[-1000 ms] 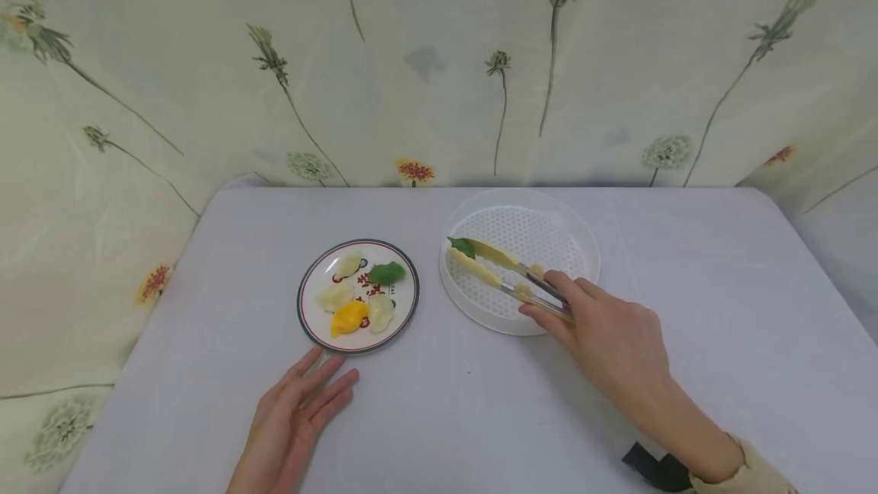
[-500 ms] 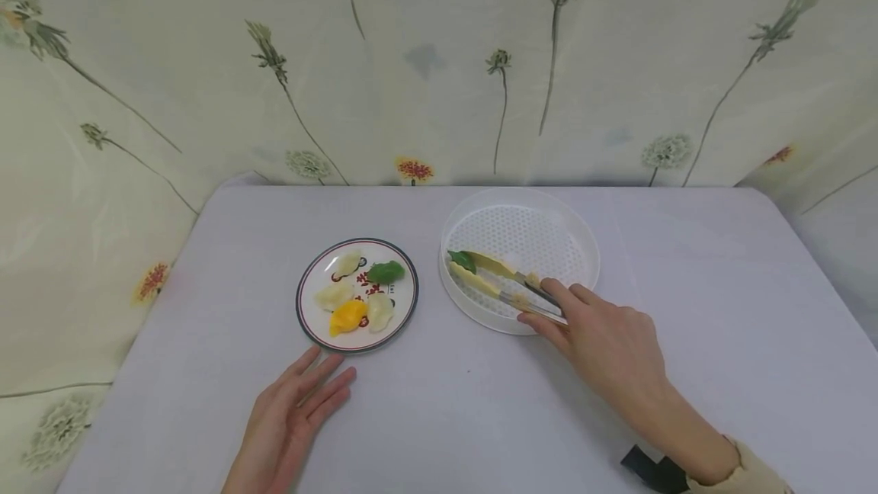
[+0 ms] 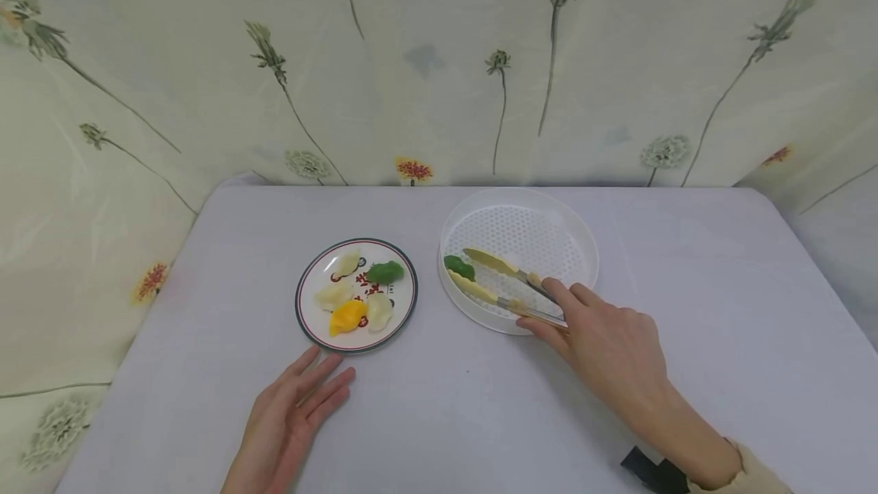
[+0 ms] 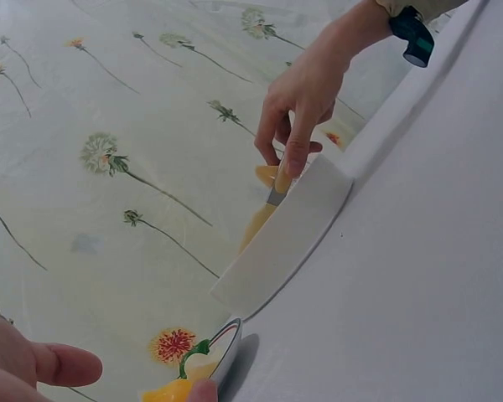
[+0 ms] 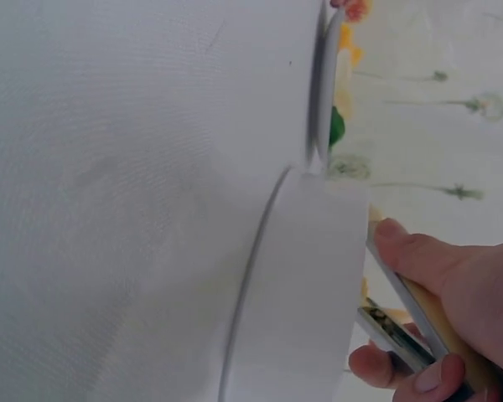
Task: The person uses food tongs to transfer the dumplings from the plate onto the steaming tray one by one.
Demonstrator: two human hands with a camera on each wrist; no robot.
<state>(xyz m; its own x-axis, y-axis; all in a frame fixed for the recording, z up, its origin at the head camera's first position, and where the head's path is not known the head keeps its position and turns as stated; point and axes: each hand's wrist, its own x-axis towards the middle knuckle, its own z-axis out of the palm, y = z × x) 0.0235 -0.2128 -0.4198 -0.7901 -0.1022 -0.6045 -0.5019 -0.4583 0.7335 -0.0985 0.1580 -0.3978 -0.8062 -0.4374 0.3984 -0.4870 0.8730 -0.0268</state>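
Note:
My right hand [image 3: 610, 341] grips a pair of tongs [image 3: 504, 299] with yellow tips and metal arms, reaching over the round white steamer tray [image 3: 590, 250]. The tips stand apart around a green dumpling [image 3: 459, 267] at the tray's left side. In the right wrist view, thumb and fingers [image 5: 415, 251] hold the tongs' arms, and the tray's wall hides the tips. My left hand [image 3: 291, 410] lies with fingers extended, fingertips right at the near rim of a plate [image 3: 406, 315]. On that plate sit a green dumpling [image 3: 386, 273], a yellow dumpling [image 3: 347, 317] and several pale dumplings [image 3: 379, 312].
A pale cloth covers the table [image 3: 439, 418]. Behind it hangs a curtain [image 3: 439, 59] printed with dandelions and flowers. The plate stands left of the tray, with a narrow gap between them. A black band [image 3: 655, 471] shows at the right wrist.
The tongs lowered toward the tray's near left and their tips spread. The green dumpling between them came down into the tray and is let go. The left hand stayed put.

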